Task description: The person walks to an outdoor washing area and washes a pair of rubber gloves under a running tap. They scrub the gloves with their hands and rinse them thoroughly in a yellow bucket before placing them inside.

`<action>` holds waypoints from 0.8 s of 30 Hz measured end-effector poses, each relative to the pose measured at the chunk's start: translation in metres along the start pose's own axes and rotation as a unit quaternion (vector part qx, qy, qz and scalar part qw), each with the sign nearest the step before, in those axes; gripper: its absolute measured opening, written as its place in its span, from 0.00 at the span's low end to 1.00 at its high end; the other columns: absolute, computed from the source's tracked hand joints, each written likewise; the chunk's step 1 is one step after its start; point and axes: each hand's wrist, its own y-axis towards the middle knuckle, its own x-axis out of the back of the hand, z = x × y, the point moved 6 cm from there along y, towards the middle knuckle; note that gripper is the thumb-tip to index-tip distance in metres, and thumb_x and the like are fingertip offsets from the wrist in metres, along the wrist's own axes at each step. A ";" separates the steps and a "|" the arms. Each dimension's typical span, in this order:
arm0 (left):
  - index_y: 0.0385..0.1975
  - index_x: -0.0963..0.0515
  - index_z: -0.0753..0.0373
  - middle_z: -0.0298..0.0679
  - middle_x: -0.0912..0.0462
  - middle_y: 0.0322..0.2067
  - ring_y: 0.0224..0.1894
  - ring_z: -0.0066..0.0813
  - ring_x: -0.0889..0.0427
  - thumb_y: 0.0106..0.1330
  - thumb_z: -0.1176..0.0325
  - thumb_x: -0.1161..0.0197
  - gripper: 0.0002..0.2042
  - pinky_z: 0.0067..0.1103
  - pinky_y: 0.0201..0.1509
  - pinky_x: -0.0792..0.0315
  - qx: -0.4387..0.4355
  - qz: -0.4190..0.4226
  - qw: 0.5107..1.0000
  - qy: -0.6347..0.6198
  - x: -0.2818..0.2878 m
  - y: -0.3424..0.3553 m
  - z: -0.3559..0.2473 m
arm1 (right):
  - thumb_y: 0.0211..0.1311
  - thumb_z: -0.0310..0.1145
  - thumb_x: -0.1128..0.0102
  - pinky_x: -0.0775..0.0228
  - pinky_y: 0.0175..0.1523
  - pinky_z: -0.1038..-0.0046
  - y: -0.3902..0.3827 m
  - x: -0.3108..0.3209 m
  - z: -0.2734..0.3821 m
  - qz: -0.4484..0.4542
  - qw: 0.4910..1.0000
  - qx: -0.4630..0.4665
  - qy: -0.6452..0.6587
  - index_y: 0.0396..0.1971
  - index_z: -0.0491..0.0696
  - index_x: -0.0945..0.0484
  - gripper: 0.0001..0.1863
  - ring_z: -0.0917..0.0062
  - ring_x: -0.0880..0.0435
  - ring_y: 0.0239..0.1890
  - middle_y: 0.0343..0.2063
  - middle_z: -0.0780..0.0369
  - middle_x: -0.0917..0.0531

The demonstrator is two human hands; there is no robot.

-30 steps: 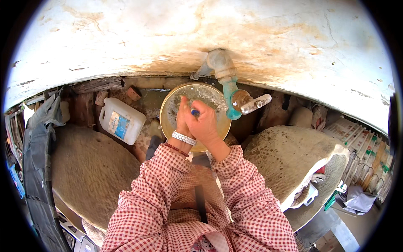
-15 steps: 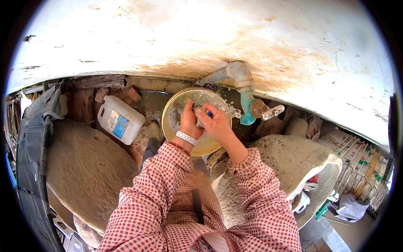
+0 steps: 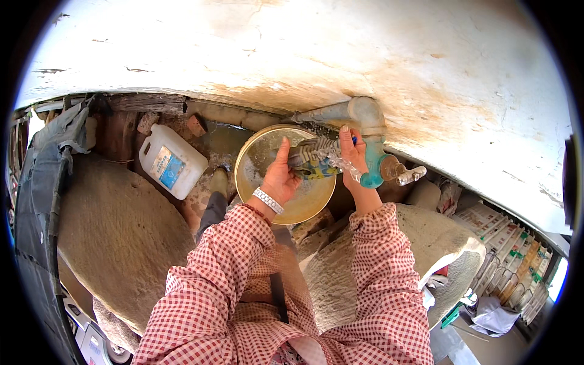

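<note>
A wet cloth [image 3: 315, 159], striped grey with yellow and blue patches, is stretched sideways over a round yellowish metal basin [image 3: 286, 214]. Its left end is gripped in my left hand [image 3: 281, 179], thumb pointing up. My right hand [image 3: 354, 155] grips the other end beside the tap; a small blue patch shows at its fingers. Clear water splashes over the cloth near my right hand, from the turquoise pipe end of the tap [image 3: 372, 176]. Water stands in the basin. Whether the cloth is a garment, I cannot make out.
A stained white wall [image 3: 292, 55] rises behind the tap. A white plastic jug [image 3: 173, 161] stands left of the basin. Large stone slabs flank me, one at left [image 3: 115, 219] and one at right [image 3: 420, 234]. Stacked crates [image 3: 511, 249] lie at far right.
My hands have moved apart, the right one toward the tap. The bunched cloth between them is now drawn out lengthwise into the water stream.
</note>
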 end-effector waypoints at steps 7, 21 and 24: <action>0.58 0.42 0.71 0.52 0.30 0.51 0.56 0.44 0.33 0.50 0.24 0.66 0.51 0.38 0.62 0.42 0.168 0.217 0.952 -0.137 -0.005 -0.026 0.048 | 0.49 0.27 0.39 0.42 0.33 0.81 -0.065 -0.028 0.036 0.107 0.990 -0.018 -0.089 0.26 0.46 0.33 0.10 0.85 0.39 0.27 0.25 0.66 0.35; 0.35 0.26 0.60 0.45 0.25 0.44 0.53 0.44 0.31 0.66 0.53 0.58 0.18 0.45 0.59 0.42 0.066 0.360 0.894 -0.259 -0.043 -0.044 0.026 | 0.40 0.16 0.54 0.36 0.48 0.66 -0.127 0.054 -0.013 -0.049 0.876 -0.175 0.447 0.29 0.50 0.34 0.15 0.71 0.29 0.39 0.35 0.63 0.28; 0.33 0.24 0.59 0.45 0.27 0.47 0.55 0.46 0.33 0.64 0.55 0.51 0.14 0.54 0.56 0.42 0.152 0.203 0.953 -0.167 -0.029 -0.029 0.033 | 0.45 0.19 0.54 0.35 0.49 0.56 -0.103 0.061 -0.019 -0.034 0.845 -0.229 0.482 0.32 0.53 0.33 0.14 0.68 0.27 0.45 0.40 0.63 0.25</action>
